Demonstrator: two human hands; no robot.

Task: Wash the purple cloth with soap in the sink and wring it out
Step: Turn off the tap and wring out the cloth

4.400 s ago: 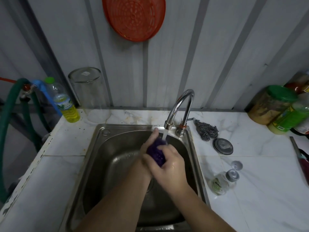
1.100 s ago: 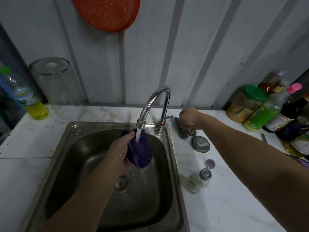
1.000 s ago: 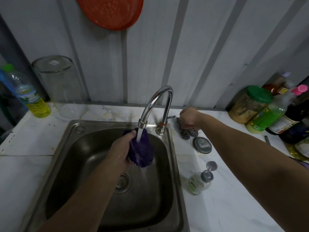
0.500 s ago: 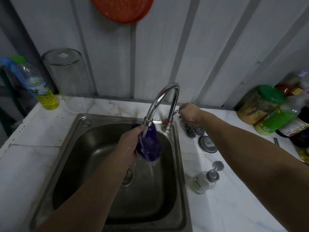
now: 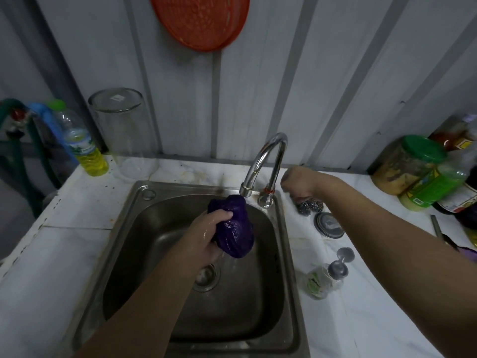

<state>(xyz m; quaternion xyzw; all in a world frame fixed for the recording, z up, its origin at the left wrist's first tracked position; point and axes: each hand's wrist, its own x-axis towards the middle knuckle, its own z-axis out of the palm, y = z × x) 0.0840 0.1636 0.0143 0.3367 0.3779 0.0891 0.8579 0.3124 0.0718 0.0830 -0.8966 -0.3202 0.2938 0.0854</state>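
Change since half a second ago: the water stream from the spout onto the cloth is gone; only drips fall below the cloth. The right hand remains by the tap base.
Change since 4.4 s ago: both hands then squeezed the cloth together; only the left one holds it at this moment.
Left hand [image 5: 206, 236]: wet, fingers closed tight around the purple cloth [image 5: 233, 228], gripping it from the left side.
Purple cloth: bunched into a wet lump, held in the air over the sink [image 5: 124, 244] basin, its top just under the tap [image 5: 265, 161] spout.
Right hand [image 5: 296, 180]: curled into a loose fist just right of the tap base; whether it grips the tap lever cannot be told, since the lever is hidden behind it.
Steel scourer [image 5: 311, 204]: on the bench [image 5: 64, 254], partly under the right wrist.
Round metal lid [image 5: 329, 224]: flat on the bench, just in front of the scourer.
Soap pump bottle [image 5: 326, 276]: lying on its side, right of the sink.
Drain [image 5: 206, 276]: partly covered by the left forearm.
Upturned glass jar [image 5: 124, 130]: back left corner of the bench.
Bottle of yellow liquid [image 5: 82, 143]: left of the jar.
Green-lidded jars and bottles [image 5: 423, 171]: back right, clustered.
Orange basket [image 5: 200, 20]: hanging on the wall above.
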